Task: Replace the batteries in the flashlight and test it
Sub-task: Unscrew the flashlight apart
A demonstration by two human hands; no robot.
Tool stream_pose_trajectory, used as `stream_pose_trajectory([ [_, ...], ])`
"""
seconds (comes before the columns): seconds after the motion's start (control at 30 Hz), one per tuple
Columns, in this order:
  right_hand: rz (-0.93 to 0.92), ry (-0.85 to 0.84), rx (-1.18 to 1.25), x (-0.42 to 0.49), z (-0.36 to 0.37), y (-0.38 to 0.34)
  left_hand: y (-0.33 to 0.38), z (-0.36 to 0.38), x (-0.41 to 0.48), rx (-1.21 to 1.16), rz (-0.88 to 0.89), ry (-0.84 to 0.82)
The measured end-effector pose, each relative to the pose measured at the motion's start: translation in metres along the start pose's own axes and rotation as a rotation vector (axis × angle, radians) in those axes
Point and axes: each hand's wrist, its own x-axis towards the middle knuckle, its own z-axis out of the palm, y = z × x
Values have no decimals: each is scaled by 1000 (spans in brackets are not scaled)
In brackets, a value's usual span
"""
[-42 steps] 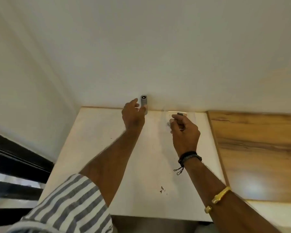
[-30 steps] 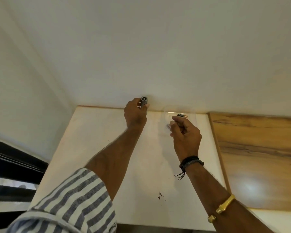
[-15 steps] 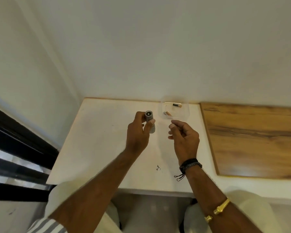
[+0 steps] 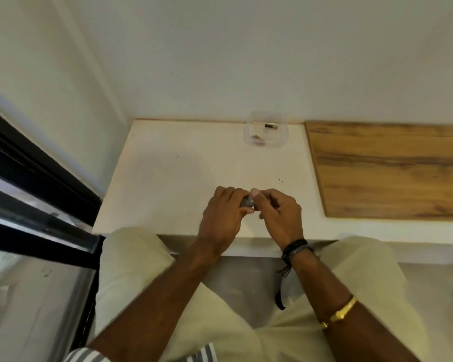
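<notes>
A small grey flashlight (image 4: pixel 247 202) lies between my two hands, just above the white table's (image 4: pixel 173 173) front part. My left hand (image 4: pixel 221 218) is wrapped around its body, hiding most of it. My right hand (image 4: pixel 279 214) pinches the exposed right end with thumb and fingers. A clear plastic container (image 4: pixel 266 133) stands at the back of the table by the wall, holding a black battery (image 4: pixel 270 125) and a copper-coloured one (image 4: pixel 256 138).
A wooden board (image 4: pixel 387 168) covers the table's right part. A black window frame (image 4: pixel 37 184) runs along the left. White wall rises behind the table. My lap in pale trousers (image 4: pixel 220 309) fills the lower view.
My left hand lifted the flashlight from the back wall and brought it toward me. My right hand left the container and closed on the flashlight's end. The camera tilted down.
</notes>
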Motion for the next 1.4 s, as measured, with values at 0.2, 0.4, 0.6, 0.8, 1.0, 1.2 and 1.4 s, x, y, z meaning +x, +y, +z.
stream_pose_trajectory([
  [0.2, -42, -11, -237, 0, 3, 8, -6, 7, -10, -25, -29, -38],
  [0.4, -113, -47, -347, -2, 8, 11, -8, 7, -12, -43, -17, -46],
  [0.6, -279, -124, -295, -1, 0, 14, -9, 3, -9, -73, -43, -75],
  [0.8, -113, -62, -273, 0, -1, 19, -11, -1, -6, 4, -61, -118],
  [1.0, -229, -166, -305, 2, -4, 28, -13, -4, -10, 33, -21, -116],
  [1.2, -279, -252, -205, 4, -10, 24, -17, -6, -12, 74, -2, -115],
  [1.4, -105, -165, -256, 2, -4, 22, -18, -1, -10, 74, 23, -116],
])
